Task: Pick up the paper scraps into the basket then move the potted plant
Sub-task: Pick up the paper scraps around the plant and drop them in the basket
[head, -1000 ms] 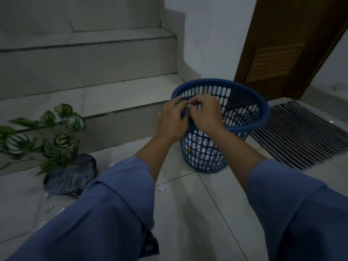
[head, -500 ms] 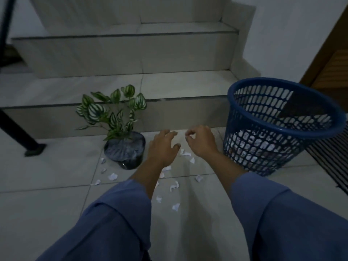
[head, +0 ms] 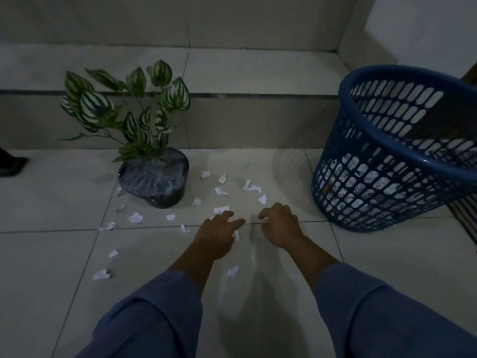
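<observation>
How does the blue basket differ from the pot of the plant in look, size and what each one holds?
The blue basket is plainly larger and taller than the pot. The basket's wall is full of slots; the pot is dark, closed and shiny. The basket holds white paper scraps, seen through its slots, while the pot holds a plant with striped green leaves. Both stand on the tiled floor before the step.

Both arms are reaching forward and downward, side by side; the left hand (head: 218,235) is facing palm down, its fingers stretching forward and spreading slightly; the right hand (head: 280,226) is hanging palm down just beside it, fingers curling loosely, gripping nothing; blue sleeves (head: 144,316) are covering both forearms, leaving the wrists bare.
</observation>
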